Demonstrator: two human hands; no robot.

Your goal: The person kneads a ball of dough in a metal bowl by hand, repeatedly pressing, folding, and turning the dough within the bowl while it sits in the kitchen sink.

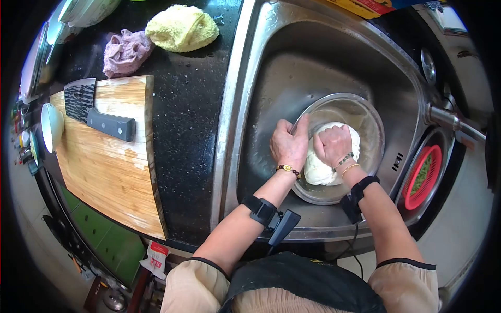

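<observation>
Near the front edge of the sink [297, 65], my left grip [288, 146] is clamped on the rim of the bowl [371, 138], while my right grip [335, 144], apparently curled together as a fist, presses the dough [319, 171] inside it.

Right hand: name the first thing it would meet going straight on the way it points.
The white dough: the right hand, a fist, seems pressed against it. Beyond that, probably the bowl, though depth is hard to judge from this single view.
</observation>
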